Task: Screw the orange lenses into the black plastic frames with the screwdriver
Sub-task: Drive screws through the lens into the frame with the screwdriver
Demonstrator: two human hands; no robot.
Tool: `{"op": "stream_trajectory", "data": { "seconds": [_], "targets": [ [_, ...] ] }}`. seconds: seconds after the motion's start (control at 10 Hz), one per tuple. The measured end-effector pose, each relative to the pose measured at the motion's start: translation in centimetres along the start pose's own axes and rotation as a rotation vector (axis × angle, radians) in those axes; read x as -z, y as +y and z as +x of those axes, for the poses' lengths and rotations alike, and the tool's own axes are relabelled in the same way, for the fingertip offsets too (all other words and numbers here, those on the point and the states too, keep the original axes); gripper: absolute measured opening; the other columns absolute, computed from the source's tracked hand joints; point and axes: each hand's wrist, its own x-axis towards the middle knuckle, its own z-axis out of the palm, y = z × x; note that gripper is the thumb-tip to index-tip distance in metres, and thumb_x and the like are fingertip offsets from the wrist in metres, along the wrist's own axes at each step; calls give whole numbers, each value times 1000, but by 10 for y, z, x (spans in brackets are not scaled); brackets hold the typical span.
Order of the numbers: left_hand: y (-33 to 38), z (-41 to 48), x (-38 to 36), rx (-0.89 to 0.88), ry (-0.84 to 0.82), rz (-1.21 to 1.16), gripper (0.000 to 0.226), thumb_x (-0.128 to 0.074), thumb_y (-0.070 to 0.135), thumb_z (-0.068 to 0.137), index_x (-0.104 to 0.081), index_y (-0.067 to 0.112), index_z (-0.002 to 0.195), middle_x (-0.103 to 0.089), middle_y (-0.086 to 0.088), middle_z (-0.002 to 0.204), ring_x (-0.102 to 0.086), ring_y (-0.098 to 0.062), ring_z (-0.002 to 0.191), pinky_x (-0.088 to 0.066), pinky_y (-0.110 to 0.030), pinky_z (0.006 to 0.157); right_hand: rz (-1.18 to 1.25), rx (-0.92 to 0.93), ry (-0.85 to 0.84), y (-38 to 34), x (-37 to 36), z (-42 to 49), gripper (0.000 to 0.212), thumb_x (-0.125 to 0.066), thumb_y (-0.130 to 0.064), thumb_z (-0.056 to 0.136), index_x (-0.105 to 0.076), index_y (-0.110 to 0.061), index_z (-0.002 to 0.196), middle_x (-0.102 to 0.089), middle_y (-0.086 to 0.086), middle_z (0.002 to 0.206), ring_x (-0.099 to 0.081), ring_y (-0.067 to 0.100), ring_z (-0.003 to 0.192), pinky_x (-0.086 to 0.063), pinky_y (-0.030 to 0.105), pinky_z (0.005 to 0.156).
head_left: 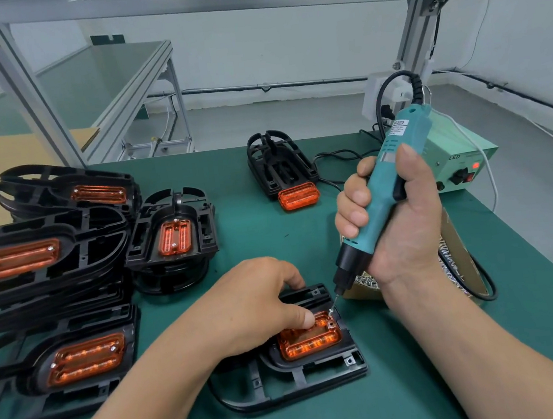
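Near the desk's [409, 387] front edge, our left hand [261, 300] pinches the orange lens [309, 343] into its black plastic frame [321, 374] against shifting, while our right hand [399, 226], wrapped around the electric screwdriver [391, 182], aims the bit at the lens's corner hole.

green bench [360, 413] bears stacked black frames [52, 276], a near frame [321, 373], a far frame [277, 168] and a control box [452, 161].

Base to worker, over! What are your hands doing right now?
Left hand holds orange lens down in black frame. Right hand grips screwdriver, bit at lens corner. Nothing blocks the bit.
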Motion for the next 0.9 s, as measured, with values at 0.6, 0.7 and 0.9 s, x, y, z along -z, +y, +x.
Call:
{"op": "stream_trajectory", "data": {
  "seconds": [0.6,0.7,0.9],
  "targets": [
    [1,-2,2,-4,-40,-3,45,-84,53,81,-71,37,121,-66,16,111,-63,-7,109,-54,-39,99,13,16,-6,0,0,0,37,-49,-50,104,-57,-15,95,-48,2,70,-44,14,51,-42,26,46],
    [1,-2,2,-1,-41,-9,43,-84,54,81,-71,37,118,-66,16,110,-63,-6,108,-54,-39,98,16,16,-7,-1,0,-1,37,-49,-50,104,-57,-15,95,-48,2,70,-45,14,51,-42,26,46],
    [0,-2,2,9,-49,-17,41,-85,54,81,-70,37,115,-67,17,111,-63,-6,111,-54,-39,100,14,20,-2,-1,-1,-1,37,-50,-50,103,-57,-14,95,-47,2,70,-44,14,51,-41,26,46]
  ]
}}
